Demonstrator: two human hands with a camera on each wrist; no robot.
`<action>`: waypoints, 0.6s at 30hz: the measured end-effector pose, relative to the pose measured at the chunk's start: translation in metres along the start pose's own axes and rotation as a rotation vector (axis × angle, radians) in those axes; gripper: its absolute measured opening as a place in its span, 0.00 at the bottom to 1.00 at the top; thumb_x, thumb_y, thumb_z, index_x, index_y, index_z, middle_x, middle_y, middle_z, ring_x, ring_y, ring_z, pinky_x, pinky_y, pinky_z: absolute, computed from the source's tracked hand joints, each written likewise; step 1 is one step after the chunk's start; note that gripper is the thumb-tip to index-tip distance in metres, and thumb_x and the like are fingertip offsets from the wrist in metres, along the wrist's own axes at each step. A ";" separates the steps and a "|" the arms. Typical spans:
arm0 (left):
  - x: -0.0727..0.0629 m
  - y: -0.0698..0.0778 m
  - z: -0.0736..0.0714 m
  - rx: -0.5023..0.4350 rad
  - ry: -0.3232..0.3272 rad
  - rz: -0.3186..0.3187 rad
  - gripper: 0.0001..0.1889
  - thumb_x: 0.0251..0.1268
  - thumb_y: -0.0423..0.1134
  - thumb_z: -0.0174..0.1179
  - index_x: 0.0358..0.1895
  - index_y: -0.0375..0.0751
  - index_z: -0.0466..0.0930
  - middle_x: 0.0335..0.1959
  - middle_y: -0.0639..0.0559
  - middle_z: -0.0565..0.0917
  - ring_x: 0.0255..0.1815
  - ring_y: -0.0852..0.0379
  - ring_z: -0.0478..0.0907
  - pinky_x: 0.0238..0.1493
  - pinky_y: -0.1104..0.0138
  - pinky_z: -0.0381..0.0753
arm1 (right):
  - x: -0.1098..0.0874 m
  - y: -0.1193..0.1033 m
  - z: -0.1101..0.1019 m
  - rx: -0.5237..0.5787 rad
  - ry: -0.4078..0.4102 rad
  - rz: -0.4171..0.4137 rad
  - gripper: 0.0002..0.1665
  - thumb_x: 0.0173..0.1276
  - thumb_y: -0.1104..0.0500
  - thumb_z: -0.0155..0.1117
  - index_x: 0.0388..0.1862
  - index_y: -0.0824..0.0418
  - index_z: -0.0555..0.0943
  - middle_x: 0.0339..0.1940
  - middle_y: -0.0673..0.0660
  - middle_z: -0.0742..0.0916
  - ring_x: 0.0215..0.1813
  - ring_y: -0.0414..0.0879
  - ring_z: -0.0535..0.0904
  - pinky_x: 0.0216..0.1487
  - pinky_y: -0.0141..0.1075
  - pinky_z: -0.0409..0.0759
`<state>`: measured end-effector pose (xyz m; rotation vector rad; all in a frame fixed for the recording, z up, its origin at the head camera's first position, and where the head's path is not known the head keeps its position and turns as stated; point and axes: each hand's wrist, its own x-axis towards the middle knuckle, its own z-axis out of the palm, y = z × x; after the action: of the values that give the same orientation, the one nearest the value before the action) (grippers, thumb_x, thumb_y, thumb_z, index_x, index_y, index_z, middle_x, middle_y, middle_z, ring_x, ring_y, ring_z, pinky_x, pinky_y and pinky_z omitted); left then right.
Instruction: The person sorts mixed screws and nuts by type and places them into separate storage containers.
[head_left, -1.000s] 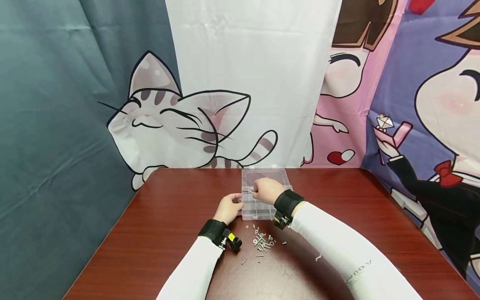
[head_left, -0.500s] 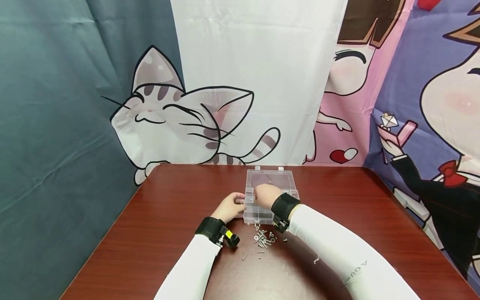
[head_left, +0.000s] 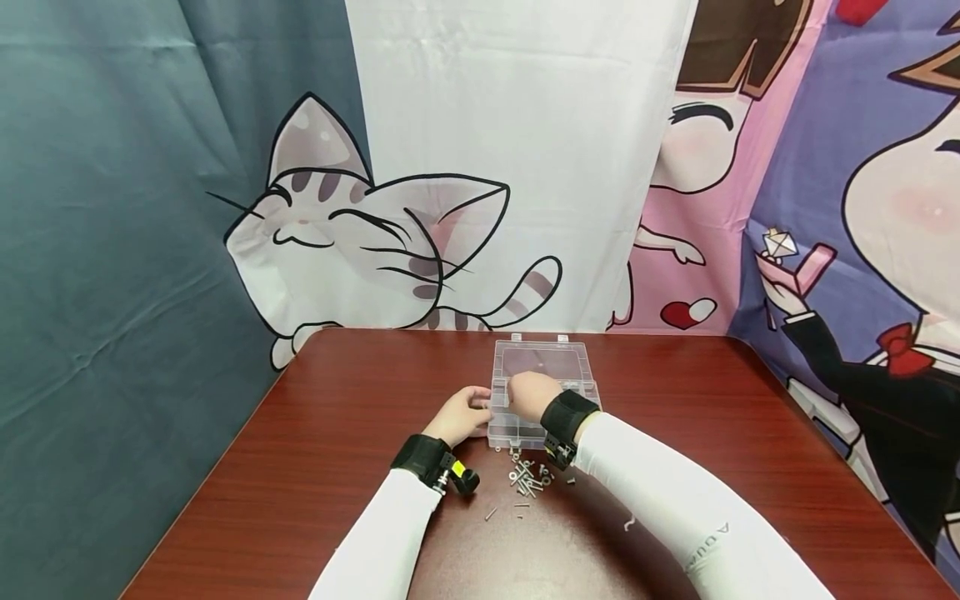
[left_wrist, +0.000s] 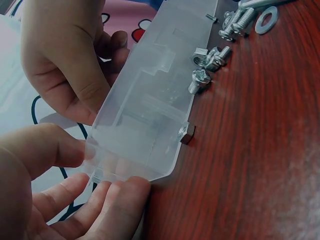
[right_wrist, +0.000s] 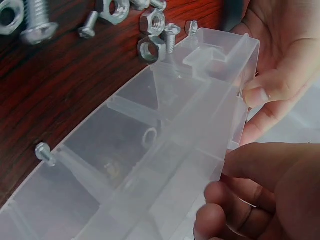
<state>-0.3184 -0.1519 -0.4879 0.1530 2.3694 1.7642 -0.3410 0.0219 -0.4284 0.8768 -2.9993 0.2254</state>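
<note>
A clear plastic compartment box (head_left: pixel 517 435) stands on the table with its lid (head_left: pixel 546 358) laid back. My left hand (head_left: pixel 456 417) grips its left side, thumb and fingers at the corner in the left wrist view. Over the compartments, my right hand (head_left: pixel 534 395) has its fingers curled, tips down inside the box. In the right wrist view those curled fingers (right_wrist: pixel 235 202) lie behind the box's rim. I cannot tell whether they pinch anything. A ring (right_wrist: pixel 149 137) shows through the box wall.
A loose heap of screws and nuts (head_left: pixel 527 478) lies in front of the box. Strays lie around it, including a hex nut (left_wrist: pixel 186 133) against the box wall and a flat washer (left_wrist: pixel 266 20). A printed cloth (head_left: pixel 525 150) hangs behind the table.
A second ago a thin pale piece stuck out from my right fingertips; now it does not show. The head view has shifted slightly. My left hand keeps its grip on the box.
</note>
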 end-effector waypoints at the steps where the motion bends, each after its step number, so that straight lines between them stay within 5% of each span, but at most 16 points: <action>1: 0.000 0.000 0.000 0.002 0.000 0.001 0.22 0.67 0.29 0.59 0.64 0.30 0.69 0.55 0.35 0.77 0.45 0.48 0.80 0.43 0.57 0.86 | 0.000 0.001 0.001 0.003 0.000 -0.010 0.18 0.61 0.64 0.67 0.15 0.55 0.72 0.16 0.48 0.73 0.21 0.44 0.64 0.26 0.38 0.68; 9: 0.002 0.001 0.001 -0.004 0.013 -0.007 0.22 0.68 0.30 0.58 0.64 0.31 0.70 0.54 0.36 0.77 0.45 0.48 0.80 0.43 0.56 0.86 | 0.003 0.011 0.002 0.084 0.023 0.000 0.16 0.67 0.61 0.65 0.19 0.55 0.76 0.17 0.47 0.76 0.21 0.43 0.68 0.26 0.37 0.68; 18: 0.003 -0.001 0.003 0.024 0.025 -0.002 0.22 0.66 0.30 0.60 0.63 0.31 0.71 0.53 0.37 0.78 0.44 0.49 0.81 0.43 0.57 0.86 | -0.017 0.010 -0.009 0.153 0.038 0.063 0.09 0.70 0.52 0.64 0.39 0.55 0.86 0.33 0.48 0.87 0.31 0.40 0.79 0.38 0.40 0.80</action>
<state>-0.3206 -0.1488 -0.4900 0.1322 2.4072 1.7477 -0.3320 0.0409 -0.4217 0.7794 -3.0093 0.4730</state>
